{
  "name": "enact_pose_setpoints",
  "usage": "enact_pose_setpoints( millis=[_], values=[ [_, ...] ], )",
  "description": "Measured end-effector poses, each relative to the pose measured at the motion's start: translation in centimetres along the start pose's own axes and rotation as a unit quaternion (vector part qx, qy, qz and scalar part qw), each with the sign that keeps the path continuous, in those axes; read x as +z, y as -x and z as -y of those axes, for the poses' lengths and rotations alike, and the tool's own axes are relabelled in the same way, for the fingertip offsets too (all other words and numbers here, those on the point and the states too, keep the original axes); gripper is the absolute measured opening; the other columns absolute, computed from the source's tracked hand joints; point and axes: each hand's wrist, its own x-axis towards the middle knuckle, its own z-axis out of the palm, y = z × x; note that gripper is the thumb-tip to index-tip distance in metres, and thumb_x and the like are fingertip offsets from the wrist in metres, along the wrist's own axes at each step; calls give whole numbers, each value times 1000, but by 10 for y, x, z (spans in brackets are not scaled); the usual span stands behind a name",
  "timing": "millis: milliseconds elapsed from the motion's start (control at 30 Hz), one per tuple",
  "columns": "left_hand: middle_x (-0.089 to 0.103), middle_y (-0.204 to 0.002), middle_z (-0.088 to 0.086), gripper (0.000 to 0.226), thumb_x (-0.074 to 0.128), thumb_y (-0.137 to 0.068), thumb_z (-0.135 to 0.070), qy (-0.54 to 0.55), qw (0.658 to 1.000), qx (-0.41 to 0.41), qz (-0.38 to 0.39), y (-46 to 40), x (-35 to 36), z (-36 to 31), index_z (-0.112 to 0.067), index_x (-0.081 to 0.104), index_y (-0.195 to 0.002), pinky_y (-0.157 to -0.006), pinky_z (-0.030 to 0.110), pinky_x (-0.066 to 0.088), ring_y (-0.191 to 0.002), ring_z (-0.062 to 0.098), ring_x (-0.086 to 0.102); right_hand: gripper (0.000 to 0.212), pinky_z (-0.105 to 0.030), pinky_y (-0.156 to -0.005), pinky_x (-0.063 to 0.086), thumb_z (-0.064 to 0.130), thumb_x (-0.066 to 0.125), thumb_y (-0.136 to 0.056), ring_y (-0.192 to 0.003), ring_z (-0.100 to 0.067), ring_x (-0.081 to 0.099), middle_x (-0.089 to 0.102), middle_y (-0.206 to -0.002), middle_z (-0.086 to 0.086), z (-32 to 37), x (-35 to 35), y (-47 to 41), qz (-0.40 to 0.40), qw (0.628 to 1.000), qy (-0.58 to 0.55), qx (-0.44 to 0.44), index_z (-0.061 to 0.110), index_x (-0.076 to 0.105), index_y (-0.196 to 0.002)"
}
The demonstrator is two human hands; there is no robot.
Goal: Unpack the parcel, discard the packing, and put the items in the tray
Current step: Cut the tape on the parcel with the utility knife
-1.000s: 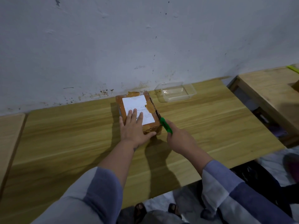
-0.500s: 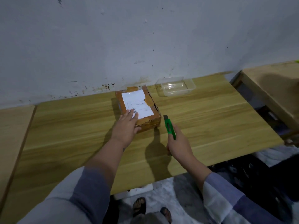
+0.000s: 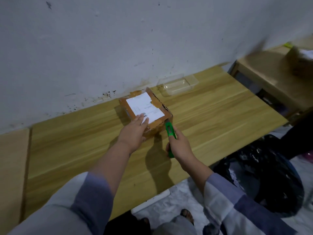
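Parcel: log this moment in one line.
phase: cutting tape | left hand: flat on parcel | right hand: green cutter at near-right corner | tray: empty

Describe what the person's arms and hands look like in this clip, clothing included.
Both hands, left hand and right hand, are bare, with no gloves, rings or watch visible. Forearms are uncovered. Both sleeves are pushed up, loose fabric in pale grey and blue-purple blocks.

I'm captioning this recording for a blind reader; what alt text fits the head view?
A person's left hand presses on a taped cardboard parcel on a wooden table, while the right hand holds a green box cutter at its near corner. An empty clear tray sits behind, by the wall.
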Motion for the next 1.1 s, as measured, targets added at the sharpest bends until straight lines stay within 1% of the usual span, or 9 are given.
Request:
enact_pose_setpoints(
  millis=[167, 300, 467, 600, 733, 833, 1000, 1100],
  values=[
    [2, -161, 2, 83, 62, -89, -24, -15, 999, 34, -4, 0, 0, 9, -19, 9, -152, -111, 35, 34, -148, 17, 3, 53, -32, -51, 50, 17, 36, -98, -50, -15, 51, 56, -89, -10, 1, 27, 7, -38, 999, -29, 13, 31, 24, -147],
    [3, -161, 2, 81, 61, -90, -27, -25, 998, 51, -11, -3, 4, 16, -20, 9, -152, -109, 34, 37, -148, 16, 4, 54, -29, -47, 50, 17, 35, -97, -49, -14, 51, 53, -97, -10, 0, 44, 16, -51, 999, -15, 10, 32, 22, -147],
    [4, -161, 4, 81, 62, -89, -27, -28, 997, 63, -25, -3, 8, 19, -18, 10, -151, -107, 35, 40, -148, 18, 5, 55, -29, -49, 50, 17, 36, -97, -53, -15, 54, 54, -102, -7, -5, 63, 31, -59, 998, -7, 7, 35, 22, -146],
    [4, -161, 5, 82, 62, -89, -26, -28, 997, 68, -29, -4, 9, 21, -17, 10, -151, -107, 34, 38, -148, 19, 6, 55, -29, -49, 51, 17, 37, -97, -54, -15, 55, 59, -110, -12, -6, 67, 37, -69, 998, -6, 12, 36, 22, -146],
    [5, -161, 6, 81, 61, -89, -28, -30, 997, 69, -27, -5, 10, 20, -17, 10, -151, -108, 34, 37, -148, 19, 6, 56, -31, -50, 53, 17, 36, -96, -50, -15, 55, 56, -97, -9, -8, 74, 47, -51, 999, 11, 6, 36, 22, -147],
    [4, -161, 6, 82, 62, -89, -29, -35, 997, 64, -29, -5, 11, 20, -17, 10, -151, -108, 34, 37, -148, 19, 5, 56, -29, -49, 53, 19, 36, -97, -51, -14, 55, 52, -102, -6, -10, 81, 52, -49, 999, 10, 11, 37, 19, -147],
    [5, -161, 5, 81, 62, -89, -28, -35, 997, 59, -28, -4, 12, 20, -18, 11, -151, -107, 34, 37, -148, 19, 6, 56, -29, -49, 54, 18, 36, -97, -49, -13, 54, 54, -104, -8, -5, 78, 56, -39, 999, 3, 19, 36, 18, -147],
    [5, -161, 5, 81, 62, -89, -27, -31, 998, 56, -30, -5, 14, 19, -18, 11, -151, -107, 35, 37, -148, 19, 6, 55, -26, -46, 50, 19, 36, -97, -48, -13, 55, 53, -105, -7, -5, 80, 60, -34, 999, 18, 16, 36, 18, -147]
  ],
)
